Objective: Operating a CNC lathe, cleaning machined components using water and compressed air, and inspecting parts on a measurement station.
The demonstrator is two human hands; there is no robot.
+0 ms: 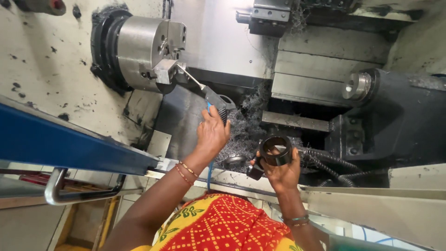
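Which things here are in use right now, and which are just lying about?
In use: left hand holding air gun at chuck; right hand holding dark metal ring.
Lying about: metal swarf, tailstock, hoses.

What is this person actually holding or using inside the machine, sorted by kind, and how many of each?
Air blow guns: 1, gripped in the left hand, the air blow gun with its thin nozzle aimed at the steel chuck.
Dark metal rings: 1, the dark metal ring held up in the right hand.
Chucks: 1.
Total: 3 things.
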